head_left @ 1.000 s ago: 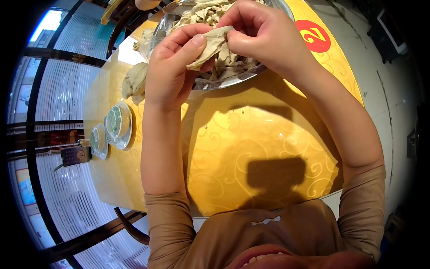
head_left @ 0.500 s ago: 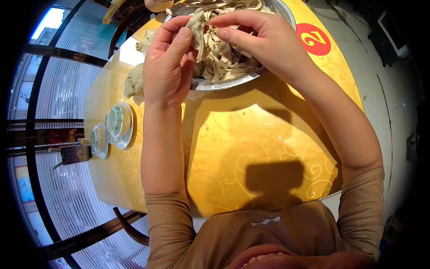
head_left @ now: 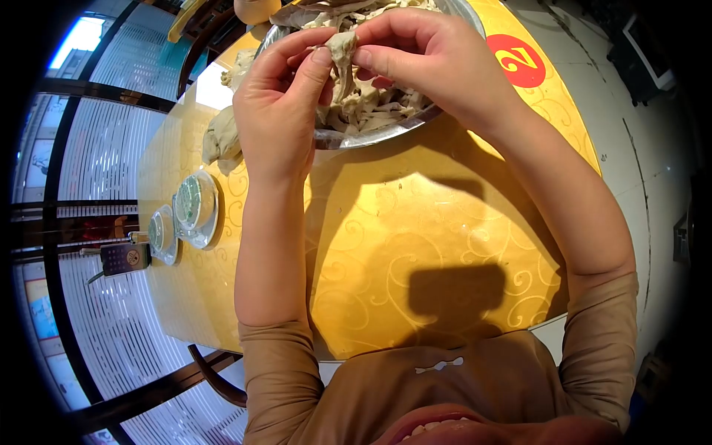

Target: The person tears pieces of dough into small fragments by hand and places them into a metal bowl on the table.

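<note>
A yellow patterned desk (head_left: 386, 237) fills the middle of the frame. At upper centre, a metal basin (head_left: 371, 139) holds a heap of pale strips (head_left: 363, 113). Over it are the left hand (head_left: 274, 111) and right hand (head_left: 445, 67). Wrapped dishes (head_left: 196, 200) stand at left; a red disc (head_left: 517, 61) marks upper right. Both hands' fingers pinch one pale piece (head_left: 343, 50) between them, upper centre.

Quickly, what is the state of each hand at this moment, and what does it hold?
Left hand: closed, pinching a pale, soft piece.
Right hand: closed, pinching the other side of the same piece.
</note>
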A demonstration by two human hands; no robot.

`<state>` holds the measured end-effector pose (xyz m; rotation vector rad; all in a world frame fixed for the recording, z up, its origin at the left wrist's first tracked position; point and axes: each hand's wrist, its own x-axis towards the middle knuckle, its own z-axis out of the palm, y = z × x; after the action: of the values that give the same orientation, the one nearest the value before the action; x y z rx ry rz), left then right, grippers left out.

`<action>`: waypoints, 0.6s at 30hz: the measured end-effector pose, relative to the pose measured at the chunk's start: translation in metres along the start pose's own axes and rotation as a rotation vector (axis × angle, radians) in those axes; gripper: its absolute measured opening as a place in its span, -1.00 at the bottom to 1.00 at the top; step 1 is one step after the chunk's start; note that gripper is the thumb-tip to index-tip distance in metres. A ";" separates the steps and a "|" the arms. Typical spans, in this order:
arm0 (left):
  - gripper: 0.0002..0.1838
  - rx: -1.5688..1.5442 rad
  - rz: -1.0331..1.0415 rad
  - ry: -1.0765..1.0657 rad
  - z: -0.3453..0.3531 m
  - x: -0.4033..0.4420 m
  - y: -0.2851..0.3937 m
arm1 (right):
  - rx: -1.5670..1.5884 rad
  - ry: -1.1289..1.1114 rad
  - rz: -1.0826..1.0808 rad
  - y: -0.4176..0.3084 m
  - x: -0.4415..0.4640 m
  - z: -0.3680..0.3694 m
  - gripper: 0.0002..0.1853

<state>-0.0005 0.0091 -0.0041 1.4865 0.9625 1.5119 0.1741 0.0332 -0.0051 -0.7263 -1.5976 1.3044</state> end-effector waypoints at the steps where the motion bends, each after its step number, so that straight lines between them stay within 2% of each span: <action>1: -0.80 0.030 0.016 0.007 0.001 -0.001 0.001 | -0.001 0.003 0.010 -0.002 -0.001 0.000 -0.81; 5: -0.76 0.089 0.060 0.009 0.004 -0.003 0.005 | 0.017 -0.021 -0.031 0.001 -0.002 -0.005 -0.73; 8: -0.75 0.122 0.092 -0.020 0.003 -0.003 0.007 | 0.079 -0.070 -0.048 0.000 -0.003 -0.003 -0.73; 14: -0.73 0.250 0.141 -0.021 0.004 -0.005 0.006 | -0.080 -0.008 -0.054 0.002 -0.004 -0.004 -0.74; 18: -0.73 0.298 0.155 -0.051 0.002 -0.005 0.006 | -0.061 0.012 -0.062 0.003 -0.005 -0.003 -0.79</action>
<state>0.0011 0.0018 -0.0004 1.8383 1.1004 1.4773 0.1780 0.0310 -0.0088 -0.7152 -1.6442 1.2094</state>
